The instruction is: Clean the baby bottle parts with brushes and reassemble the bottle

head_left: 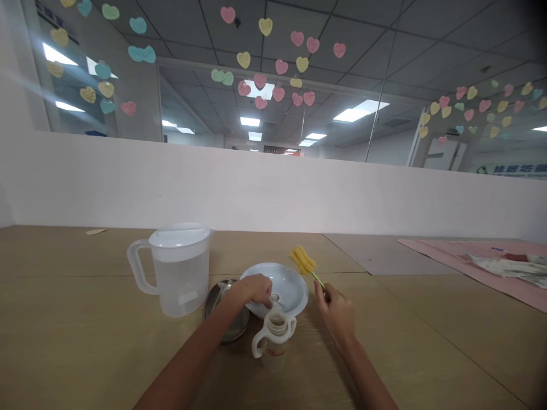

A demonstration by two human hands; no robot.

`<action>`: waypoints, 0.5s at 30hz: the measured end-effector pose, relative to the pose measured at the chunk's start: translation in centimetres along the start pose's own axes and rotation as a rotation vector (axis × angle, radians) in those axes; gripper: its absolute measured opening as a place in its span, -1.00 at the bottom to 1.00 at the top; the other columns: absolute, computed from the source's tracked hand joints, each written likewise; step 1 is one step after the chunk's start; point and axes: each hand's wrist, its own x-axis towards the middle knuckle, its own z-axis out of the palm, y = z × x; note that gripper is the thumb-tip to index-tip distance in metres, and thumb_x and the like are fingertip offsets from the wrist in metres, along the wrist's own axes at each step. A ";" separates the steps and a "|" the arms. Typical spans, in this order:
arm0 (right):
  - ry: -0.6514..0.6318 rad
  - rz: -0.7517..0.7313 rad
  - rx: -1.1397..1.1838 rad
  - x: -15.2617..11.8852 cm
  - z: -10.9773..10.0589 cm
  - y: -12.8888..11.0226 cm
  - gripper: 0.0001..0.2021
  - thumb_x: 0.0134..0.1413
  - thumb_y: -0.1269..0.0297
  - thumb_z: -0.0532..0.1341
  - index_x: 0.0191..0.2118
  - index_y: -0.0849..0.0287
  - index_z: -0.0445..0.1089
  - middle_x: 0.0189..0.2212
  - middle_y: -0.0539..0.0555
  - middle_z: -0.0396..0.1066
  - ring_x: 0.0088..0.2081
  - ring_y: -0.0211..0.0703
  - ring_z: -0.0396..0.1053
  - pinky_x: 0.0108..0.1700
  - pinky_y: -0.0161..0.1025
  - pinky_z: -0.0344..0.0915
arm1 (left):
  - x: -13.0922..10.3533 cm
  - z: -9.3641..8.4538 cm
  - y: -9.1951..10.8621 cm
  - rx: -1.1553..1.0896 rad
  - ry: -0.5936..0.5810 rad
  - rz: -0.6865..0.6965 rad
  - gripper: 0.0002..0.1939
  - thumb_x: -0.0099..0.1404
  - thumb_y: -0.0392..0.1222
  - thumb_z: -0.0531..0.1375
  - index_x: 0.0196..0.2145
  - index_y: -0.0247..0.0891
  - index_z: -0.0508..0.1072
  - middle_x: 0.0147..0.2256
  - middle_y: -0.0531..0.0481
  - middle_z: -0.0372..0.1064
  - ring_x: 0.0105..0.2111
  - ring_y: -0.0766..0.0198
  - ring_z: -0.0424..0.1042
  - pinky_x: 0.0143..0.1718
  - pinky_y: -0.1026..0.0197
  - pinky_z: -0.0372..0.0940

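Note:
In my right hand [337, 313] is a bottle brush [303, 261] with a yellow sponge head and a thin green handle; its head points up and away from me. My left hand [255, 289] reaches over the white bowl [294, 287], fingers curled down and closed. Whatever they pinch is too small to make out. Just in front of the bowl stands a clear baby bottle [273, 347], upright, its neck uncovered and a white two-handled ring round it. Partly behind my left forearm lies a round metal dish [235, 330] with a small pale item in it.
A large translucent lidded pitcher [182, 279] holding clear liquid stands to the left. Far right, a pink cloth [444, 256] carries a white cloth [508, 267] and a pen. A flat pale piece [96, 232] lies at the back left. A white wall [256, 188] rises behind the table.

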 end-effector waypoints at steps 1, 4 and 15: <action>-0.001 0.001 -0.001 0.0 0.0 0.0 -0.45 0.17 -0.04 -0.12 -0.63 0.24 0.28 -0.75 0.00 0.22 -0.69 -0.38 0.07 -0.56 -0.39 -0.17 | 0.0 -0.1 0.0 -0.005 0.014 0.013 -0.68 -0.06 -0.13 0.21 -0.28 -0.23 0.44 -0.28 -0.03 0.43 -0.36 0.21 0.37 -0.45 0.28 0.19; -0.002 -0.003 -0.008 0.0 0.0 0.0 -0.45 0.18 -0.03 -0.12 -0.63 0.24 0.28 -0.75 0.00 0.23 -0.68 -0.38 0.07 -0.56 -0.39 -0.16 | -0.2 -0.4 0.1 -0.011 0.053 0.053 -0.62 -0.06 -0.22 0.20 -0.20 -0.19 0.41 -0.19 -0.03 0.40 -0.28 0.20 0.36 -0.39 0.29 0.20; -0.027 0.007 -0.012 0.0 -0.1 -0.1 -0.45 0.18 -0.04 -0.13 -0.63 0.23 0.25 -0.75 -0.02 0.20 -0.68 -0.38 0.05 -0.56 -0.39 -0.17 | -0.7 -0.6 0.3 -0.035 0.035 0.116 -0.48 -0.17 -0.35 0.27 -0.17 -0.18 0.36 -0.28 0.04 0.37 -0.33 0.24 0.34 -0.39 0.31 0.18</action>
